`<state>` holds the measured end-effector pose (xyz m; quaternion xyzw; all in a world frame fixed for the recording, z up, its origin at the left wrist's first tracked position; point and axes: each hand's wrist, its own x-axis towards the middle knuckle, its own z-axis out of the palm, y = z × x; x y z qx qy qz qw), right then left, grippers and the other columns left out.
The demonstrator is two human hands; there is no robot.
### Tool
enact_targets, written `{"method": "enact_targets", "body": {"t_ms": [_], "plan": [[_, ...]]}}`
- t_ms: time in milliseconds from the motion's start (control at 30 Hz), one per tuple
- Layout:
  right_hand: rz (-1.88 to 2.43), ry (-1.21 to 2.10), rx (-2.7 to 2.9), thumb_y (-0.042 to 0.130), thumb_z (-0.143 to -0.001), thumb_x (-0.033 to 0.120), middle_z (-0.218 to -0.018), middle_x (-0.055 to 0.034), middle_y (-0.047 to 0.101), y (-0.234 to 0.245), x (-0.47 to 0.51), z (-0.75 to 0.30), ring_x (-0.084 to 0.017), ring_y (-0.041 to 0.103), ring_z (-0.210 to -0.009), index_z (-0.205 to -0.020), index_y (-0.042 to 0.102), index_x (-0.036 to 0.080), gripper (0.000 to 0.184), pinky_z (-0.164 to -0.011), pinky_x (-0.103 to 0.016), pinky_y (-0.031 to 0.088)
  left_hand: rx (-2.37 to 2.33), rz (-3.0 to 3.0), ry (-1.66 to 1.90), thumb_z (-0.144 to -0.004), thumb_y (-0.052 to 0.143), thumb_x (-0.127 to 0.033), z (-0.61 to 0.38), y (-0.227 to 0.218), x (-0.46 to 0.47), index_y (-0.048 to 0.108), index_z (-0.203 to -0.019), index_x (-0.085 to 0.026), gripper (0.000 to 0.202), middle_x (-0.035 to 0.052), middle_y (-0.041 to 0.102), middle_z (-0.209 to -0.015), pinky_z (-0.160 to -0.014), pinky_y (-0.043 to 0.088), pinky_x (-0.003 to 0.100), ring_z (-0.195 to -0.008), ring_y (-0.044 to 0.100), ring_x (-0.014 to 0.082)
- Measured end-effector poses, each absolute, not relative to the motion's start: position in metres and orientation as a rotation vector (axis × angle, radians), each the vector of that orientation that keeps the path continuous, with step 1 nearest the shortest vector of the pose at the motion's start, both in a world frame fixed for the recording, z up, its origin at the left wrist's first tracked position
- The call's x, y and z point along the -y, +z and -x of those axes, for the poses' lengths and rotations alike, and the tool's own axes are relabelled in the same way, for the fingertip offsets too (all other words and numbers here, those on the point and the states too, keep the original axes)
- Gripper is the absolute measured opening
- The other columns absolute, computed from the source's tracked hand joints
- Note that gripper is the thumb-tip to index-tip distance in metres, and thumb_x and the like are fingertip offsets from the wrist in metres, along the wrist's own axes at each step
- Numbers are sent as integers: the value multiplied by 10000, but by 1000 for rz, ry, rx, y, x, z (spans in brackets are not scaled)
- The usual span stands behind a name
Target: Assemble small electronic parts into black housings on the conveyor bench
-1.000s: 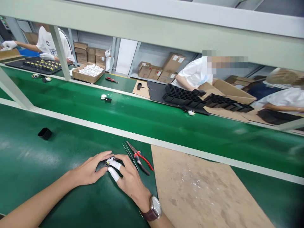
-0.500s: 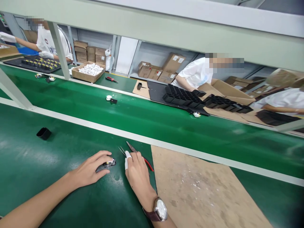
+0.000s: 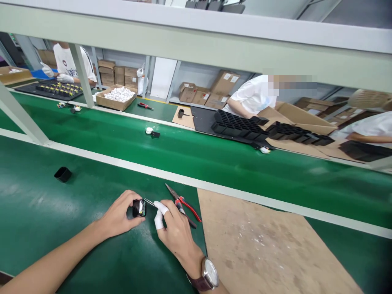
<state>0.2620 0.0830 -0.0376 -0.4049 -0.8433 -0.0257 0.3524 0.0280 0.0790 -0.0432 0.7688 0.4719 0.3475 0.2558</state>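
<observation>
My left hand [image 3: 124, 215] grips a small black housing [image 3: 135, 209] between thumb and fingers. Its open end faces right and shows a green circuit board [image 3: 143, 208] with white and yellow parts. My right hand [image 3: 174, 224], with white covers on two fingertips, pinches a pair of metal tweezers [image 3: 150, 202]. The tweezer tips are at the upper edge of the housing's open end; whether they touch anything inside I cannot tell. Just beyond my right hand, long-nose pliers [image 3: 183, 206] with red and black handles lie on the green bench.
A black empty housing [image 3: 63, 174] stands at left. A stained brown board [image 3: 263, 241] covers the right of the bench. Past a white rail [image 3: 122, 164], the green belt [image 3: 196, 153] carries white and black parts [image 3: 152, 132]. Co-workers sit behind trays and cartons opposite.
My left hand has taken hold of the housing and turned its open end toward the right. My right hand has brought the tweezers down and left to it, uncovering the pliers.
</observation>
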Motion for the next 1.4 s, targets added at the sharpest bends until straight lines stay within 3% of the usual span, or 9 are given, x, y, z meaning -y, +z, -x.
{"method": "enact_targets", "body": {"t_ms": [367, 733, 1033, 1400], "plan": [[1010, -156, 2238, 506, -991, 50, -1034, -98, 691, -41, -83, -263, -216, 655, -835, -1165, 636, 136, 234, -628, -329, 468, -1281, -2156, 949, -874, 786, -233, -30, -46, -80, 522, -1244, -251, 455, 57, 608, -1142, -858, 546, 367, -1008, 612, 226], [982, -122, 2285, 484, -988, 57, -1017, -88, 680, -32, -80, -264, -201, 645, -847, -1129, 638, 157, 231, -628, -322, 492, -1176, -2182, 949, -900, 799, -292, -29, -43, -81, 549, -1267, -242, 447, 73, 638, -1160, -882, 568, 373, -1043, 636, 238], [933, -133, 2387, 486, -900, 19, -1034, -96, 672, -28, -78, -269, -214, 596, -843, -922, 633, 184, 222, -625, -344, 469, -1119, -2167, 928, -956, 765, -298, -26, -42, -82, 531, -1384, -265, 489, 78, 644, -1208, -920, 563, 378, -1071, 618, 230], [891, -155, 2404, 504, -947, 53, -1018, -88, 671, -21, -76, -268, -205, 565, -815, -865, 634, 192, 207, -613, -354, 451, -1103, -2176, 956, -977, 748, -349, -24, -47, -83, 516, -1455, -278, 536, 108, 645, -1261, -969, 575, 432, -1132, 628, 263]]}}
